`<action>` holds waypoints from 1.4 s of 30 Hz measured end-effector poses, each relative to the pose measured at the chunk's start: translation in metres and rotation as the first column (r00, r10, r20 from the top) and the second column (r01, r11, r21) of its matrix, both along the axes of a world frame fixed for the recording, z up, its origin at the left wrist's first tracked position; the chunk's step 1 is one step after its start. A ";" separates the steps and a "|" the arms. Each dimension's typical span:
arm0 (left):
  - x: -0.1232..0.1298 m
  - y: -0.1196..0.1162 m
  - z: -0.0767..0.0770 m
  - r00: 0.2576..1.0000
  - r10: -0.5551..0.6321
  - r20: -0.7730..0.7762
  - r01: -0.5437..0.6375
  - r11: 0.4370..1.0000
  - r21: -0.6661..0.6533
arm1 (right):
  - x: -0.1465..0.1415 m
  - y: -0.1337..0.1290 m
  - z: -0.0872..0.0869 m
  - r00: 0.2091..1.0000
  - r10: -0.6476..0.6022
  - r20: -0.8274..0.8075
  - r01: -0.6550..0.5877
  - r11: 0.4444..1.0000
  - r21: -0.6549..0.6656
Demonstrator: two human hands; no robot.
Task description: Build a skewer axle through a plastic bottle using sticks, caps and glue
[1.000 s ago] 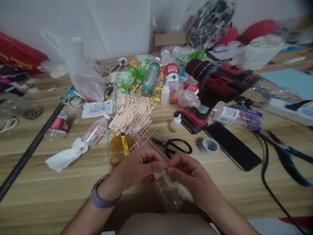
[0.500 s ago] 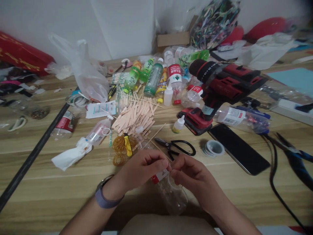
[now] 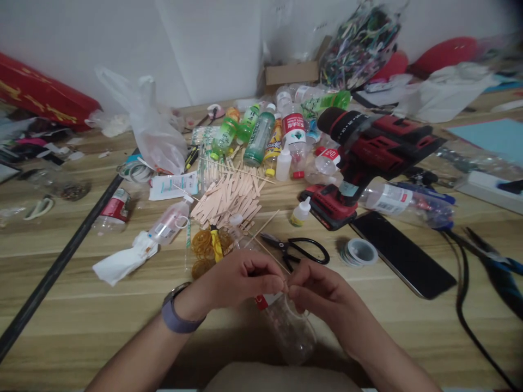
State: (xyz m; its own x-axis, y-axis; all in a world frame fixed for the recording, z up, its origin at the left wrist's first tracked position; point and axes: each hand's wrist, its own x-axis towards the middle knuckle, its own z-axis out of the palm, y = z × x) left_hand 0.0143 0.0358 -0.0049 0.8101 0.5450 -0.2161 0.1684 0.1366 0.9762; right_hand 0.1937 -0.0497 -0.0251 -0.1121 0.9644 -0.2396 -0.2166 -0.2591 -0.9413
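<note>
In the head view, low centre of the frame, the left hand (image 3: 249,280) and right hand (image 3: 321,291) meet tip to tip, thumb and index fingers of each pressed together; whatever they pinch is too small to tell. Just below them, a clear bottle (image 3: 294,335) with a red and white label lies aslant, a thin pale loop (image 3: 287,309) over it near the right fingers. The bottle should be light, thin-walled and rather slippery, easily dented, so best held lightly around its labelled middle; the loop looks slight and flexible, better nipped at its edge. The wood-grained tabletop (image 3: 134,326) carries scissors (image 3: 308,250) beyond the hands, a heap of flat wooden sticks (image 3: 231,196) at centre, a red and black drill (image 3: 379,147) and a phone (image 3: 404,253) at right, and a dark rod (image 3: 69,253) at left. A pale wall (image 3: 220,49) rises behind, in dim light.
</note>
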 end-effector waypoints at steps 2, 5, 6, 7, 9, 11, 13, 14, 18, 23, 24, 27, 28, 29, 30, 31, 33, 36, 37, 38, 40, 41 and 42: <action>0.000 -0.001 -0.002 1.000 0.008 0.002 -0.008 1.000 -0.005 | 0.000 -0.001 -0.003 0.998 0.023 -0.060 -0.026 0.999 -0.040; 0.001 -0.004 -0.006 0.997 0.073 -0.006 -0.074 0.996 -0.048 | 0.001 -0.001 -0.007 0.998 0.033 -0.060 -0.038 0.996 -0.080; 0.001 -0.005 -0.006 0.995 0.096 -0.018 -0.097 0.993 -0.061 | 0.001 -0.001 -0.008 0.999 0.028 -0.018 -0.029 0.997 -0.067; 0.002 -0.006 -0.006 0.993 0.113 -0.034 -0.115 0.991 -0.067 | 0.002 0.000 -0.008 0.999 0.015 0.045 -0.013 0.999 -0.035; 0.003 -0.006 -0.005 0.989 0.128 -0.067 -0.132 0.989 -0.060 | 0.003 0.002 -0.006 0.977 -0.053 0.206 0.034 0.995 0.095; 0.004 -0.007 -0.002 0.988 0.126 -0.085 -0.129 0.991 -0.036 | 0.003 0.004 -0.002 0.923 -0.156 0.352 0.062 0.963 0.264; 0.004 -0.007 0.000 0.990 0.111 -0.088 -0.113 0.993 -0.022 | 0.004 0.005 0.002 0.867 -0.222 0.446 0.039 0.923 0.383; 0.005 -0.007 0.001 0.991 0.108 -0.084 -0.111 0.994 -0.025 | 0.004 0.006 0.003 0.846 -0.238 0.478 0.017 0.906 0.422; 0.005 -0.007 0.000 0.991 0.108 -0.075 -0.112 0.993 -0.049 | 0.003 0.004 0.006 0.763 -0.300 0.573 -0.054 0.853 0.520; 0.004 -0.006 -0.003 0.992 0.085 -0.096 -0.090 0.994 -0.056 | 0.004 0.002 0.008 0.724 -0.303 0.620 -0.133 0.820 0.557; 0.004 -0.006 -0.003 0.993 0.077 -0.094 -0.083 0.995 -0.059 | 0.005 0.002 0.008 0.727 -0.307 0.615 -0.144 0.807 0.573; 0.005 -0.006 -0.002 0.990 0.096 -0.107 -0.103 0.993 -0.061 | 0.006 0.003 0.007 0.697 -0.365 0.617 -0.155 0.764 0.627; 0.006 -0.007 -0.002 0.986 0.114 -0.119 -0.122 0.990 -0.064 | 0.006 0.003 0.006 0.675 -0.395 0.623 -0.162 0.745 0.648; 0.007 -0.007 -0.002 0.983 0.135 -0.128 -0.145 0.987 -0.073 | 0.005 0.002 0.005 0.652 -0.431 0.624 -0.167 0.721 0.673; 0.008 -0.008 -0.003 0.979 0.157 -0.133 -0.170 0.981 -0.093 | 0.005 0.002 0.003 0.629 -0.471 0.618 -0.172 0.691 0.702; 0.009 -0.009 -0.003 0.975 0.175 -0.134 -0.191 0.974 -0.122 | 0.004 0.001 0.002 0.609 -0.511 0.607 -0.175 0.659 0.731; 0.010 -0.010 -0.005 0.972 0.194 -0.134 -0.217 0.959 -0.185 | 0.001 0.000 0.001 0.583 -0.578 0.571 -0.173 0.598 0.782; 0.011 -0.011 -0.008 0.969 0.213 -0.126 -0.238 0.942 -0.238 | -0.002 -0.002 0.002 0.583 -0.608 0.539 -0.193 0.541 0.818; 0.011 -0.011 -0.009 0.968 0.221 -0.118 -0.244 0.939 -0.242 | -0.003 -0.003 0.002 0.586 -0.608 0.536 -0.198 0.534 0.822; 0.011 -0.011 -0.010 0.967 0.232 -0.109 -0.252 0.936 -0.244 | -0.003 -0.003 0.003 0.587 -0.605 0.537 -0.205 0.531 0.822; 0.011 -0.012 -0.011 0.964 0.248 -0.096 -0.264 0.933 -0.245 | -0.002 -0.004 0.002 0.582 -0.601 0.549 -0.209 0.542 0.814; 0.011 -0.012 -0.012 0.964 0.251 -0.092 -0.266 0.931 -0.248 | -0.001 -0.004 0.001 0.578 -0.601 0.552 -0.207 0.547 0.811; 0.011 -0.012 -0.012 0.964 0.253 -0.088 -0.267 0.930 -0.254 | -0.001 -0.005 0.000 0.580 -0.596 0.555 -0.207 0.551 0.809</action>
State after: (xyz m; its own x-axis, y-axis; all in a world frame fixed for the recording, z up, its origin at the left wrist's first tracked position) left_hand 0.0250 0.0233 -0.0172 0.6314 0.6535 -0.4175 0.1428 0.4312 0.8909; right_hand 0.1931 -0.0542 -0.0252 -0.0757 0.7380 0.6706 0.6694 0.5361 -0.5143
